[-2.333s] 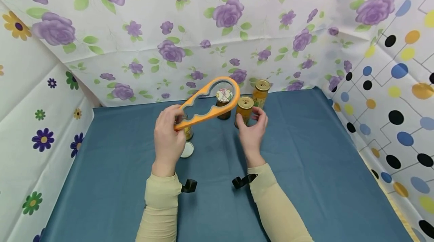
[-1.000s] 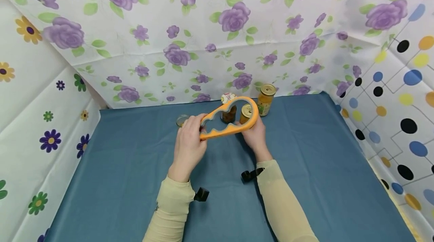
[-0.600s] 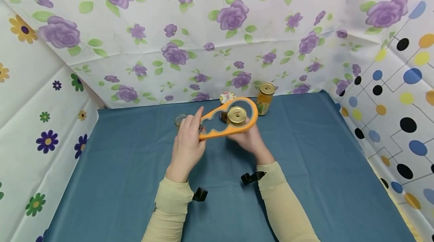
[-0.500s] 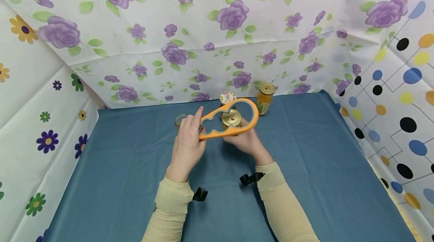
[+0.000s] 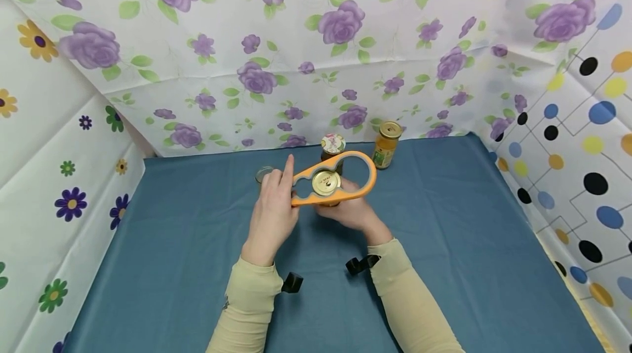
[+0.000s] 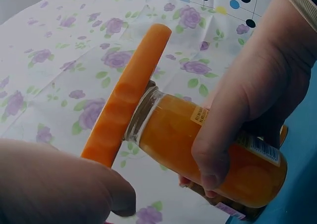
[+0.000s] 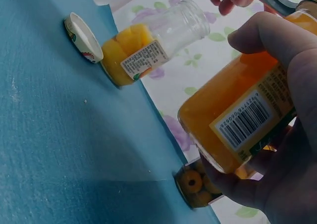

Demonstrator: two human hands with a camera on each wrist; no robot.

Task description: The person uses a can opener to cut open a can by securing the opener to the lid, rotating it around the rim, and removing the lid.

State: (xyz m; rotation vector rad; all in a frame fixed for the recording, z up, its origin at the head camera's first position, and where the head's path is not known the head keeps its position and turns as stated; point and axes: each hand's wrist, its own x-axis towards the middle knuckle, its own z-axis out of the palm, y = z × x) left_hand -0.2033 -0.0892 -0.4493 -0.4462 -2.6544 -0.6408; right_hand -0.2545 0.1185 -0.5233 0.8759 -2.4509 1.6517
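Note:
My left hand (image 5: 270,213) grips the handle end of an orange jar opener (image 6: 124,100), its index finger pointing up in the head view. The opener is a long loop with a scalloped grey inner edge. My right hand (image 5: 357,213) holds a glass jar (image 6: 178,135) with orange contents and a barcode label, thumb and fingers wrapped round its body. The jar's gold lid (image 5: 326,183) shows inside the opener's loop, toward the narrower handle side. In the left wrist view the opener lies across the lid end of the tilted jar.
Behind stand a jar with a white patterned lid (image 5: 333,143) and another gold-lidded jar (image 5: 386,147). An uncapped jar of yellow fruit (image 7: 163,40) is partly hidden by the left hand in the head view; a loose white lid (image 7: 81,38) lies beside it. Floral cloth hangs at the back.
My left hand has carried the opener rightward over the jar. My right hand has taken the jar from beside the others and moved it left, bringing its lid into the loop's narrower part.

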